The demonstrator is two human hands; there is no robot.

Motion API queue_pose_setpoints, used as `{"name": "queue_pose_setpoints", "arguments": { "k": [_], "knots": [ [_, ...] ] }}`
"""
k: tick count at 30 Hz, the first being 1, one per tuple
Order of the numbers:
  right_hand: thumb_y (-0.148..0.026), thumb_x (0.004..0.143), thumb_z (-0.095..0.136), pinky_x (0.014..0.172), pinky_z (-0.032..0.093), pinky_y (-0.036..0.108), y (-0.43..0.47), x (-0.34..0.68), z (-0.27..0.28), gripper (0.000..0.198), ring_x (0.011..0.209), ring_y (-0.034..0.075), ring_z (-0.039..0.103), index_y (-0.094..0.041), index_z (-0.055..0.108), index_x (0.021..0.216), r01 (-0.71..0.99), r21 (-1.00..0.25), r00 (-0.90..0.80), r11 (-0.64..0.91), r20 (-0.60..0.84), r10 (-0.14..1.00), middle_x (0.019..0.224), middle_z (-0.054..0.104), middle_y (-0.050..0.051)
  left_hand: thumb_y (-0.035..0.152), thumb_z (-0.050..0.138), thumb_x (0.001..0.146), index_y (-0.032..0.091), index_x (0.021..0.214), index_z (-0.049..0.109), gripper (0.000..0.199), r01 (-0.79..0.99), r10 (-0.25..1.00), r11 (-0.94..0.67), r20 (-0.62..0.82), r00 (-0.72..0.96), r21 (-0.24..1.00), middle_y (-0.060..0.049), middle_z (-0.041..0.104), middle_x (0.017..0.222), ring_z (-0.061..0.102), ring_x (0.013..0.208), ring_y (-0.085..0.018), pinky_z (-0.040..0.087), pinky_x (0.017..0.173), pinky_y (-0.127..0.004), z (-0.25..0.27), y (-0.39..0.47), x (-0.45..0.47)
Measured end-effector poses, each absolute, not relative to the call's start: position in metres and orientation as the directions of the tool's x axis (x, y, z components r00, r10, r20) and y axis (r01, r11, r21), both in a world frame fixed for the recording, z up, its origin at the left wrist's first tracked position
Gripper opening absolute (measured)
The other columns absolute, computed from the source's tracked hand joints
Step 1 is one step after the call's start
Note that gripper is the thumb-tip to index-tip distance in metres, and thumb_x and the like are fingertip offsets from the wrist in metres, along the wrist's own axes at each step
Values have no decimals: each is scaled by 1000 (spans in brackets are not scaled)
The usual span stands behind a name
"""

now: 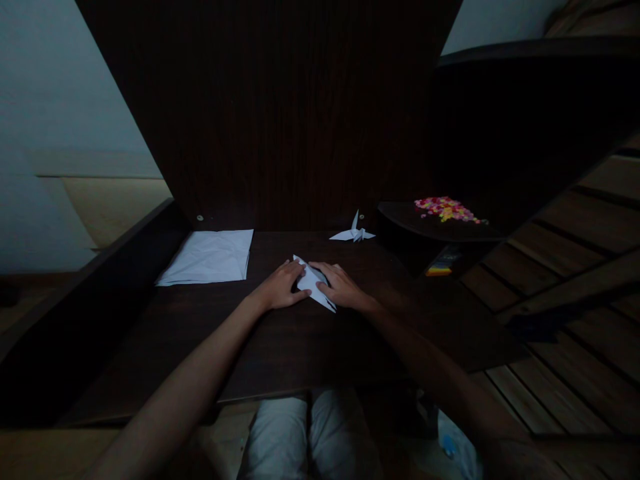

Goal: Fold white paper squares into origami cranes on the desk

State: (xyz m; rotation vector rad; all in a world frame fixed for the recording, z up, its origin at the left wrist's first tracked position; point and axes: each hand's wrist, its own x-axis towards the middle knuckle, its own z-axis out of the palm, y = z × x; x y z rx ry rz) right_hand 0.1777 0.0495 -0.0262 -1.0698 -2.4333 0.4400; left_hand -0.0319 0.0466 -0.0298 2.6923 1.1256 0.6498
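A piece of white folded paper (311, 283) lies aslant on the dark desk, with a narrow point toward the near right. My left hand (281, 287) grips its left side, fingers near the upper end and thumb lower down along the edge. On the opposite side my right hand (343, 287) holds the paper, its thumb on the top face and its fingers curled around the far edge. Parts of both edges are hidden under my fingers. Beyond my hands, a white origami crane (356, 234) stands against the back panel.
Creased white paper sheets (213, 257) lie at the back left of the desk (300, 353). Small pink and yellow bits (447, 210) are heaped on a corner shelf (425, 225) at right. A low side board (100, 293) borders the left. Wooden slats (565, 260) stand beyond the right edge.
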Motion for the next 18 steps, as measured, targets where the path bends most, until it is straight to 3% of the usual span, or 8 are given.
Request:
{"name": "queue_pose_setpoints", "arguments": {
  "k": [6,11,18],
  "knots": [
    [-22,86,45,103,32,42,52,179,-27,53,126,23,44,-17,37,138,616,-430,-619,659,253,744,139,47,12,46,58,81,16,108,50,41,651,742,-670,289,605,356,-14,59,118,50,120,-29,27,110,-54,-29,48,-32],
    [-20,86,45,102,33,42,51,180,-27,51,126,23,44,-14,40,137,611,-409,-633,678,261,729,138,48,13,43,44,90,19,108,51,32,671,777,-628,267,570,394,-10,58,121,48,123,-25,23,112,-51,-31,50,-33],
    [-23,88,46,101,34,41,51,179,-25,49,124,23,46,-17,41,136,605,-408,-635,684,271,724,136,50,11,44,43,89,14,124,45,47,760,810,-583,279,516,288,-16,52,131,46,125,-27,22,111,-53,-33,50,-31]
  ]
}}
